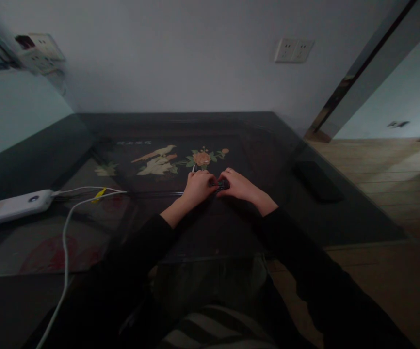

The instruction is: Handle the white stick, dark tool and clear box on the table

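Observation:
Both hands meet over the dark glass-topped table, just in front of a picture of birds and a flower. A small dark object with greenish specks sits between their fingertips; its details are too small to tell. My left hand pinches its left side, fingers curled. Around its right side close the thumb and fingers of my right hand. A short white piece shows just behind the left fingers, partly hidden.
At the left lies a white power strip; its white cable runs toward the table's front edge, with a yellow tag nearby. A flat black object lies at the right. Wall sockets are above the table.

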`<state>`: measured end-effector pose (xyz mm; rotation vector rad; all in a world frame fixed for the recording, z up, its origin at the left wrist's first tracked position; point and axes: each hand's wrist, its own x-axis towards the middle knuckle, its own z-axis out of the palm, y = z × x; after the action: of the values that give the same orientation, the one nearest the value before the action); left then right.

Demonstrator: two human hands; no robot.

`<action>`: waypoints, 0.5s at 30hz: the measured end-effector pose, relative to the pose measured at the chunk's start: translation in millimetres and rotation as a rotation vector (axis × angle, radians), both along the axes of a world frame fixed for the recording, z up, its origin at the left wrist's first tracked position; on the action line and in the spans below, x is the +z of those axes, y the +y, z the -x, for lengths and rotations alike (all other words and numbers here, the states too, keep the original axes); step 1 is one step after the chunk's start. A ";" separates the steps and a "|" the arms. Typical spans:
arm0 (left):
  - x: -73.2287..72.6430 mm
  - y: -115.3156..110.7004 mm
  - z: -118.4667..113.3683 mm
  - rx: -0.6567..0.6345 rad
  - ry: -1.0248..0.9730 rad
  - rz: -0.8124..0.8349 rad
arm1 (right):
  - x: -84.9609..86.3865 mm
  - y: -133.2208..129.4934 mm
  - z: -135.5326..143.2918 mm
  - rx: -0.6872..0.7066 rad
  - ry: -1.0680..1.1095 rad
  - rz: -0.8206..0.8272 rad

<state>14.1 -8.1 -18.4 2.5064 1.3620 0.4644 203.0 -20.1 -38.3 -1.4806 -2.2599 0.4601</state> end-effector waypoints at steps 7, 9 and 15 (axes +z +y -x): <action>-1.0 1.0 0.8 -0.010 0.019 -0.001 | 1.7 -0.4 0.4 0.002 0.008 0.014; -1.6 1.4 0.7 -0.013 0.017 -0.002 | 2.4 -0.5 0.3 0.003 0.006 0.016; -1.2 0.9 -0.3 -0.012 0.027 0.008 | 2.5 -0.2 -0.2 0.003 0.007 0.014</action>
<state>14.4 -7.2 -19.6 2.5217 1.3547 0.4237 203.2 -20.4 -35.8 -1.4803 -2.2583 0.4828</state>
